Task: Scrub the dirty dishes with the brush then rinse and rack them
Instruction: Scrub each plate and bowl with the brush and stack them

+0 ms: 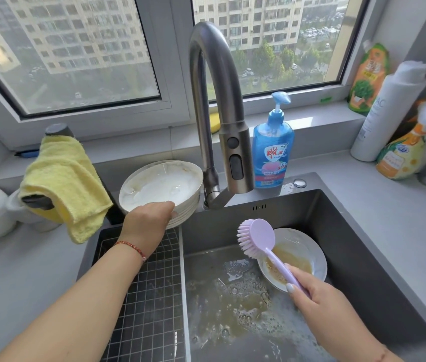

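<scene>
left hand point(147, 223): bare, no glove | left wrist: thin red braided string bracelet point(130, 247) with small bead | right hand point(319, 299): bare, pale polished thumbnail | forearms: sleeveless

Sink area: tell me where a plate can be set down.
Free: the wire rack left of the basin, and the grey counter right of the sink. Crowded: the basin floor, with dirty water and a bowl, and the far-right bottles.

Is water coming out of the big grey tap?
No, the curved grey metal tap has no stream under its spout, though murky water lies in the dark sink.
</scene>
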